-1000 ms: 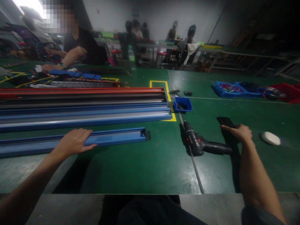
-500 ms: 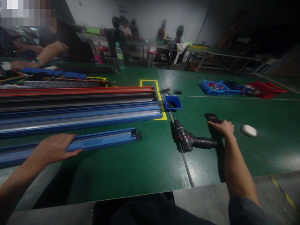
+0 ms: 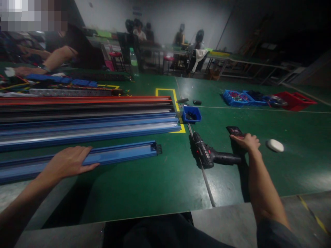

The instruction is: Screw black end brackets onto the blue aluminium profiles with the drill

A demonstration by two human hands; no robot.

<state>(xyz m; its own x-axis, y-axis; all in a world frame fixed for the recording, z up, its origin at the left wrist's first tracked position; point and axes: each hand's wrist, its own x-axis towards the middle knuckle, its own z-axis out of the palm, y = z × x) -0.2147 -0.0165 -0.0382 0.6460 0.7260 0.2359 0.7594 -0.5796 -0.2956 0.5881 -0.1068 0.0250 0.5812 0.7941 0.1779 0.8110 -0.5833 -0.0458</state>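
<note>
My left hand (image 3: 68,160) is closed over a long blue metal rail (image 3: 116,155), its thumb along the near side. A black end piece (image 3: 159,148) sticks out at the rail's right end. To the right a black cordless drill (image 3: 204,151) lies on its side, a small red light glowing on its body. My right hand (image 3: 248,142) is closed on a black battery pack (image 3: 234,131) with faint reddish marks, by the end of the drill's handle. Whether the pack is joined to the handle is hidden by shadow and the hand.
Several blue, black and orange rails (image 3: 90,125) lie behind the held one. A blue bin (image 3: 191,114) with small black parts sits at their end. A white oval object (image 3: 275,145) lies right; blue baskets (image 3: 235,98) and a red bin (image 3: 294,100) stand behind. A co-worker's arm (image 3: 60,57) reaches in at left.
My left hand and the blue rail have slid a little to the right, bringing its end piece closer to the drill. The right hand stays at the same spot on the battery pack.
</note>
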